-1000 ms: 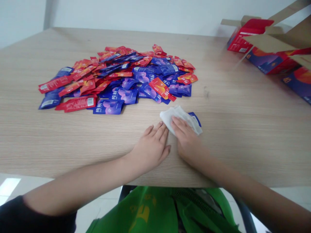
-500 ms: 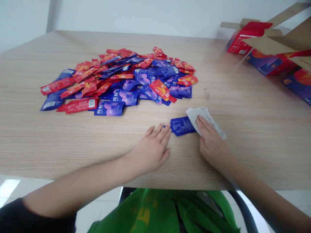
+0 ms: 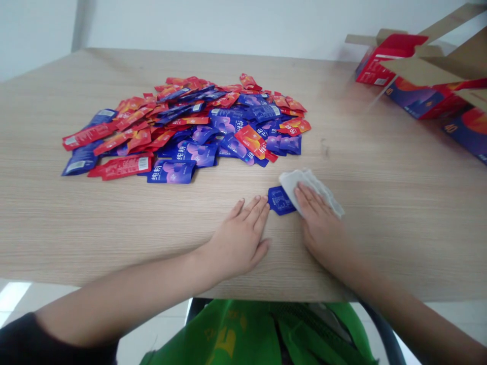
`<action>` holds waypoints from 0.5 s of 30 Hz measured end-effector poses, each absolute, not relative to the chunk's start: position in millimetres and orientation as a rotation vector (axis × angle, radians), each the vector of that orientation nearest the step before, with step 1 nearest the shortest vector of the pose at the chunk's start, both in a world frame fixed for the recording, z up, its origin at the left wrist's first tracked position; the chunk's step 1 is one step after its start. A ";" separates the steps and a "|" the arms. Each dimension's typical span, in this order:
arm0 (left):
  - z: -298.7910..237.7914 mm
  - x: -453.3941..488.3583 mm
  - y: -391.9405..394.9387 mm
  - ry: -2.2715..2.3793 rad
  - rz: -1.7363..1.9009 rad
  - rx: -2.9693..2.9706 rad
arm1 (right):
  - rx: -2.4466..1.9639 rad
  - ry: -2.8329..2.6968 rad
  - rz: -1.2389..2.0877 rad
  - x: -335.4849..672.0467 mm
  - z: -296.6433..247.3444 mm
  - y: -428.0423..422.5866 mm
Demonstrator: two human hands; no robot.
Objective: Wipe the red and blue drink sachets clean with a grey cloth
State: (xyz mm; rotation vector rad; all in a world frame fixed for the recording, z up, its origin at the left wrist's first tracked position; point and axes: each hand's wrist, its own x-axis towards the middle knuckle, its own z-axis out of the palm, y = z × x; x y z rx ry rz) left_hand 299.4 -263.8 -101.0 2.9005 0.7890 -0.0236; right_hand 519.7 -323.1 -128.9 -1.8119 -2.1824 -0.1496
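A pale wood-grain bench point(image 3: 114, 228) fills the frame below a white wall point(image 3: 228, 25), with white floor tiles point(image 3: 152, 334) showing beneath its near edge. At left, a dark sleeve point(image 3: 19, 342) ends the left arm. Upper centre, one heap of red and blue sachets point(image 3: 182, 126) lies too overlapped to count. At centre, the left hand point(image 3: 241, 233) rests flat, fingers open and spread, just beside one loose blue sachet point(image 3: 280, 200). A single white cloth point(image 3: 315, 185) covers part of that sachet, and the right hand point(image 3: 319, 223) lies on the cloth, fingers open and pressing down, not gripping. Upper right, open cardboard cartons point(image 3: 426, 66) with red and blue print run off the frame, their number hard to make out. A green bag point(image 3: 224, 334) sits cut off at bottom centre.
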 end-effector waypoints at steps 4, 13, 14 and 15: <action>-102.1 300.3 -264.9 0.796 -0.040 2.897 | -1.919 -2.050 -0.175 548.2 -129.6 -324.2; -105.9 301.2 -265.2 0.822 -0.005 2.886 | -1.599 -2.280 -0.108 488.8 -129.6 -312.4; -106.1 301.4 -265.2 0.827 -0.003 2.881 | -1.587 -2.290 -0.104 483.2 -129.9 -312.2; -106.2 301.5 -265.2 0.830 -0.001 2.879 | -1.576 -2.297 -0.099 479.9 -130.0 -312.4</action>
